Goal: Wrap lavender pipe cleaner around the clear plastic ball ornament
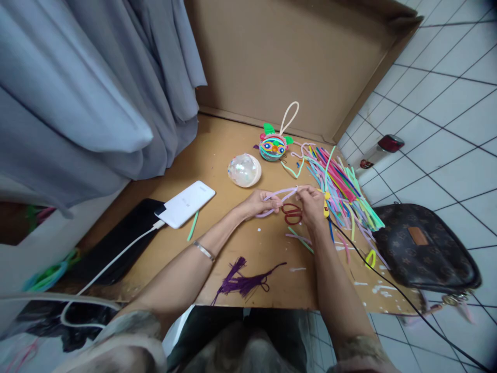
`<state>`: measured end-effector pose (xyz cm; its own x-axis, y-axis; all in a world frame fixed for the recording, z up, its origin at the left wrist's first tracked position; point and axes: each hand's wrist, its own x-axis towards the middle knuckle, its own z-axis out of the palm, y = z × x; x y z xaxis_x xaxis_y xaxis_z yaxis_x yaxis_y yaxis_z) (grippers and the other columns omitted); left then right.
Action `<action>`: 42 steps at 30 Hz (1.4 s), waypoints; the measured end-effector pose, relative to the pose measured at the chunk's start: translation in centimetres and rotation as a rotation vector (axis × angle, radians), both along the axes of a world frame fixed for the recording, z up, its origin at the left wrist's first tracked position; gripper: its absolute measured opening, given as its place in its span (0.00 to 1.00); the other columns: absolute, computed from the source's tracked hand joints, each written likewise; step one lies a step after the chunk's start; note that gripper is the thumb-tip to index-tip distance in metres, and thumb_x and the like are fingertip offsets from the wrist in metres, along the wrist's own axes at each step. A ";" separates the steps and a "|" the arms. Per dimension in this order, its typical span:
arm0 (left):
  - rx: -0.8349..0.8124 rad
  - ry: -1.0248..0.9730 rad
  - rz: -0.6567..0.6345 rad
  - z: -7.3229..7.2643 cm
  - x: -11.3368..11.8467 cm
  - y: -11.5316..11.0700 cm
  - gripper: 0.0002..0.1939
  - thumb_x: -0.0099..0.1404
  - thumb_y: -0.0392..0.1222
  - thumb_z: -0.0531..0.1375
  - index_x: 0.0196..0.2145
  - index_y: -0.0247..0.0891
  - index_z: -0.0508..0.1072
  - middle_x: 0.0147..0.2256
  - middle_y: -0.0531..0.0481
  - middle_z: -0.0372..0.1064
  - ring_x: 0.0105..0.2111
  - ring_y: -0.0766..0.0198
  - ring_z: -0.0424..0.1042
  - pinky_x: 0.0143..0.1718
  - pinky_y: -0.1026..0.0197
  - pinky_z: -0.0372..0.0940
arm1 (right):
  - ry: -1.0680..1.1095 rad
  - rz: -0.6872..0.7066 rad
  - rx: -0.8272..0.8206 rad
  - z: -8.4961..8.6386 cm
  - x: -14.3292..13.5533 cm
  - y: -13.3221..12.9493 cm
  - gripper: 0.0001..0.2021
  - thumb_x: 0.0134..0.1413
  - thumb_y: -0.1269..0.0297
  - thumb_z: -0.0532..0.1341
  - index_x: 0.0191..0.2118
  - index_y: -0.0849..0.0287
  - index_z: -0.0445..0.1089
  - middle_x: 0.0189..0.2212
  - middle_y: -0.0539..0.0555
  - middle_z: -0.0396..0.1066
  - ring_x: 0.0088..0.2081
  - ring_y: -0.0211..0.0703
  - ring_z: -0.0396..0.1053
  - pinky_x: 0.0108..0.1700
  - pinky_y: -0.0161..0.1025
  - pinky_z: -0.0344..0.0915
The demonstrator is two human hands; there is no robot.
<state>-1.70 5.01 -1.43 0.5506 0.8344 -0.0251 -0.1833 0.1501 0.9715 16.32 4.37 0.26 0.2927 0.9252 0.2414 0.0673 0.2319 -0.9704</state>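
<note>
Lilac pipe cleaner: looped between your hands, near the red scissors; likely light, soft, bendable
Left hand: your fingers pinch the loop
Right hand: your fingers pinch its other end
Best hold: near the ends, gently, lest it kink

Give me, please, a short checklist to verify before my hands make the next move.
1. Lilac strip held by left hand and right hand: ok.
2. Scissors clear of the fingers: cannot tell, blades are not visible.
3. Strip pile sorted by colour: not ok, colours are mixed.
4. Purple tassels away from both hands: ok, nearer the table's front edge.
5. Clear ball apart from the hands: ok.
</note>
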 end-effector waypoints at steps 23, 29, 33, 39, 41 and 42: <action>-0.075 0.027 0.015 -0.5 -0.2 0.3 0.32 0.44 0.69 0.69 0.21 0.32 0.76 0.17 0.51 0.63 0.15 0.75 0.52 0.16 0.66 0.40 | 0.121 -0.186 0.039 -0.2 3.5 1.5 0.09 0.37 0.57 0.63 0.21 0.56 0.65 0.13 0.42 0.59 0.18 0.32 0.55 0.23 0.32 0.52; -0.059 0.068 0.017 -0.3 -0.4 0.1 0.31 0.45 0.70 0.68 0.18 0.34 0.74 0.15 0.51 0.62 0.15 0.75 0.50 0.16 0.66 0.39 | 0.126 -0.222 0.041 -0.4 3.7 1.5 0.09 0.37 0.58 0.63 0.20 0.56 0.65 0.12 0.42 0.60 0.17 0.31 0.55 0.23 0.31 0.52; -0.070 0.022 0.045 -0.5 -0.2 0.2 0.31 0.45 0.69 0.69 0.19 0.33 0.74 0.16 0.51 0.63 0.15 0.76 0.50 0.16 0.66 0.39 | 0.114 -0.212 0.035 -0.5 3.9 1.6 0.09 0.38 0.57 0.62 0.20 0.56 0.64 0.12 0.42 0.58 0.17 0.31 0.55 0.22 0.32 0.51; -0.203 -0.120 0.069 -0.2 0.7 -0.1 0.37 0.56 0.74 0.58 0.23 0.31 0.77 0.19 0.47 0.68 0.16 0.73 0.56 0.16 0.67 0.46 | 0.247 -0.033 0.007 -0.2 3.8 1.4 0.14 0.34 0.58 0.65 0.18 0.55 0.58 0.13 0.41 0.52 0.18 0.31 0.52 0.23 0.32 0.54; -0.281 -0.201 0.119 0.2 0.6 0.0 0.39 0.59 0.75 0.55 0.24 0.30 0.76 0.20 0.46 0.68 0.17 0.73 0.58 0.17 0.68 0.49 | 0.284 0.090 -0.022 0.0 3.2 1.0 0.15 0.34 0.60 0.67 0.18 0.55 0.57 0.14 0.40 0.50 0.18 0.30 0.52 0.24 0.33 0.55; -0.314 -0.254 0.162 0.3 0.5 0.1 0.39 0.59 0.75 0.54 0.24 0.30 0.76 0.20 0.46 0.68 0.17 0.73 0.58 0.17 0.68 0.50 | 0.288 0.154 -0.040 0.1 2.9 0.8 0.16 0.34 0.60 0.67 0.18 0.55 0.56 0.14 0.40 0.49 0.19 0.31 0.52 0.24 0.33 0.56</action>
<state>-1.16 5.10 -1.14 0.4345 0.8842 -0.1718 -0.4565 0.3806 0.8042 19.21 5.19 0.40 0.1995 0.9710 0.1316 -0.2444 0.1794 -0.9529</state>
